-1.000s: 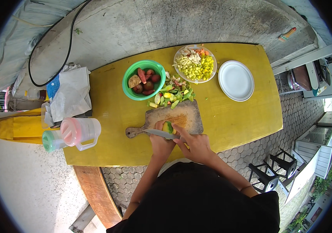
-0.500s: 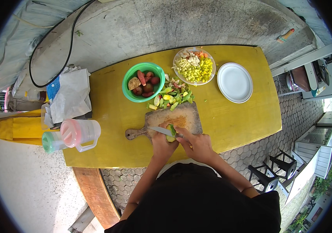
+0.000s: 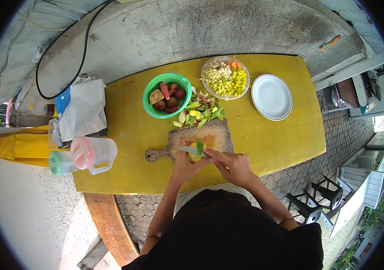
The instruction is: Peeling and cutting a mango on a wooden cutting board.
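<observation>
At the centre of the frame, the left hand [image 3: 184, 165] grips a part-peeled fruit [image 3: 195, 158], seemingly to steady it against the knife [image 3: 188, 149]; the right hand [image 3: 235, 167] grips that, blade across the fruit. Both are at the board's [image 3: 219, 137] lower edge, probably for closeness to the body. Peels [image 3: 204, 110] lie just above, likely leaving the board free; the bowl [image 3: 153, 83] sits upper centre, apparently within reach.

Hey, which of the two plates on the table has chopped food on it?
The left plate, just beyond the peelings: it carries white, yellow and orange pieces. The right plate shows only its white surface.
</observation>
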